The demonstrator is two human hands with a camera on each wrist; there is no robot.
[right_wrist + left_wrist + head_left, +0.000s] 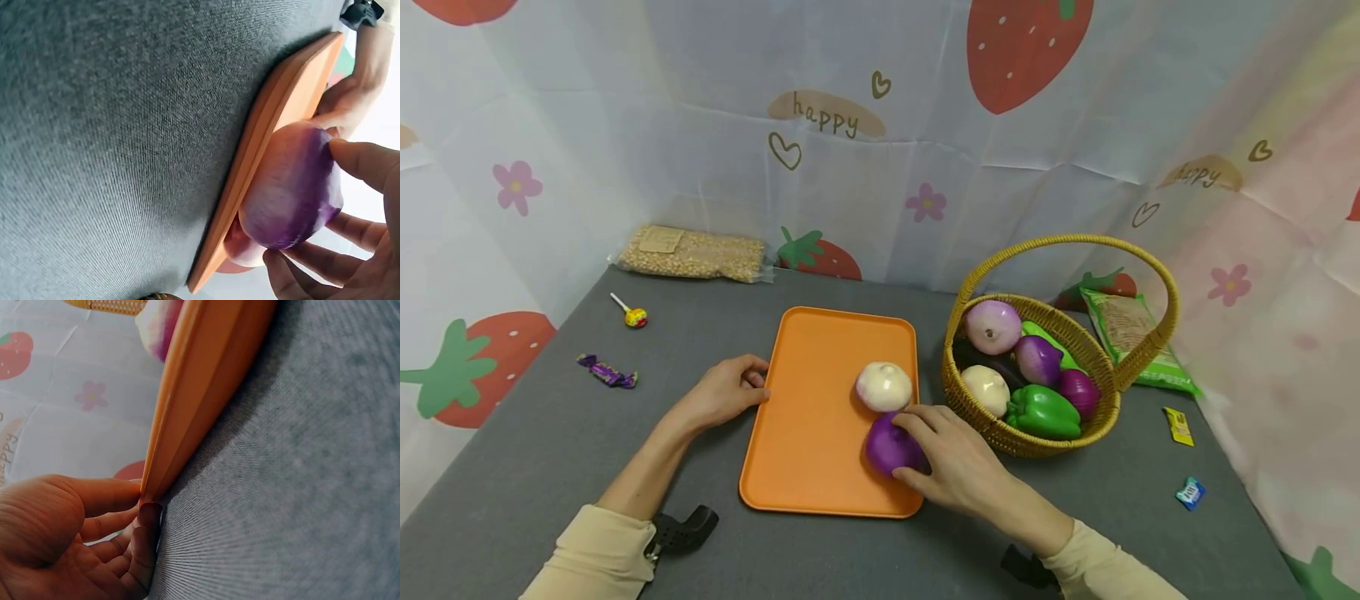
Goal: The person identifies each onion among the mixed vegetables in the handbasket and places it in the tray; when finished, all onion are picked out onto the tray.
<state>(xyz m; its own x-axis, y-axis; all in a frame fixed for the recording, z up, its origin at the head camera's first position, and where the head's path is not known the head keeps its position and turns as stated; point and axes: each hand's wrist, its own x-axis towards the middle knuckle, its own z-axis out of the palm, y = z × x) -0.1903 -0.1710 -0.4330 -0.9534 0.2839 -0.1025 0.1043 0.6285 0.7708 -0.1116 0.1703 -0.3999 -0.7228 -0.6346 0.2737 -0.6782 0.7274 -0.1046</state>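
An orange tray (808, 408) lies on the grey table. At its left edge my left hand (724, 392) pinches the rim, the thumb on top and fingers beneath, as the left wrist view shows. My right hand (962, 462) holds a purple onion (887, 446) over the tray's right side, fingers and thumb spread around it. In the right wrist view this onion (290, 187) is pale on one side; whether it touches the tray, I cannot tell. Just behind it a white onion (883, 387) with a purplish side sits on the tray.
Right of the tray stands a wicker basket (1108, 367) with a tall handle, holding onions, an eggplant and a green bell pepper (1043, 412). A green packet (1172, 371) lies behind it. Small candies lie on both sides; a bag of yellowish kernels (700, 254) rests at the back left.
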